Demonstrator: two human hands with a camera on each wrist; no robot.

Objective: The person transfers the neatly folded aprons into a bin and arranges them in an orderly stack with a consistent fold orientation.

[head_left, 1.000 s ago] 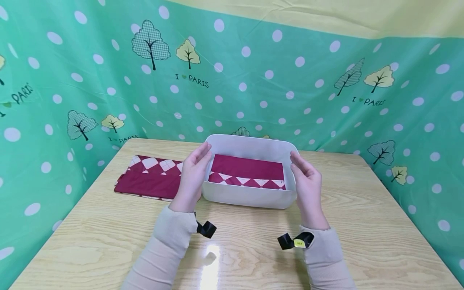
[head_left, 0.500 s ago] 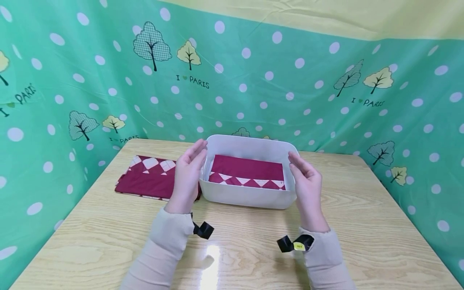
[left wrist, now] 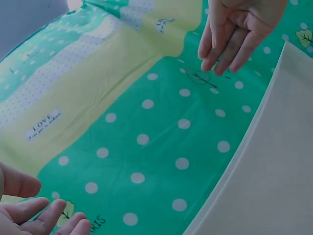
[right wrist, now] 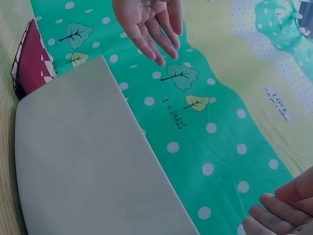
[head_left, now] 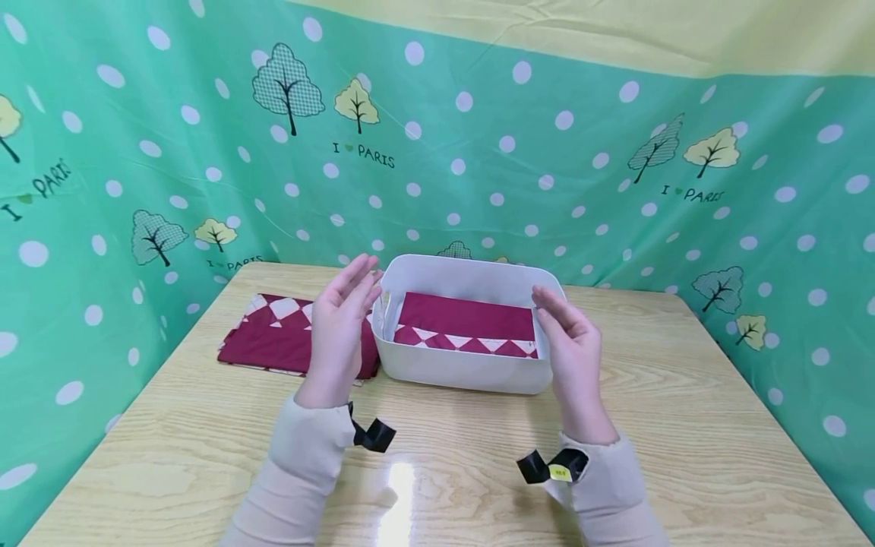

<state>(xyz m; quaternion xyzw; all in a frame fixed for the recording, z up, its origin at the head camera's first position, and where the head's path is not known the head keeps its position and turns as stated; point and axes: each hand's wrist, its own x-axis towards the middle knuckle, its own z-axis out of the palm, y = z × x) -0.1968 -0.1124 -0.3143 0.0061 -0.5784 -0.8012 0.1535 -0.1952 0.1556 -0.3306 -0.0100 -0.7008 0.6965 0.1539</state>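
A white plastic bin [head_left: 465,374] stands on the table with a folded maroon cloth [head_left: 468,315] lying inside; the cloth has a white diamond band along its front. My left hand [head_left: 336,334] is raised at the bin's left end, fingers extended, holding nothing. At the right end my right hand [head_left: 573,346] is held up the same way, palm inward, fingers nearly straight. Left of the bin lies a second folded maroon cloth [head_left: 266,348] with white diamonds, partly hidden behind my left hand. Both wrist views show the bin's outer wall [right wrist: 88,147] and relaxed, empty fingers.
The wooden table [head_left: 683,425] extends in front and to both sides. A green dotted curtain [head_left: 478,190] with printed trees hangs behind and at the sides. Black straps with small tabs [head_left: 379,435] sit on both wrists.
My left hand has moved left, away from the bin's rim, uncovering its left end. My right hand has shifted slightly left. The bin and cloths stay in place.
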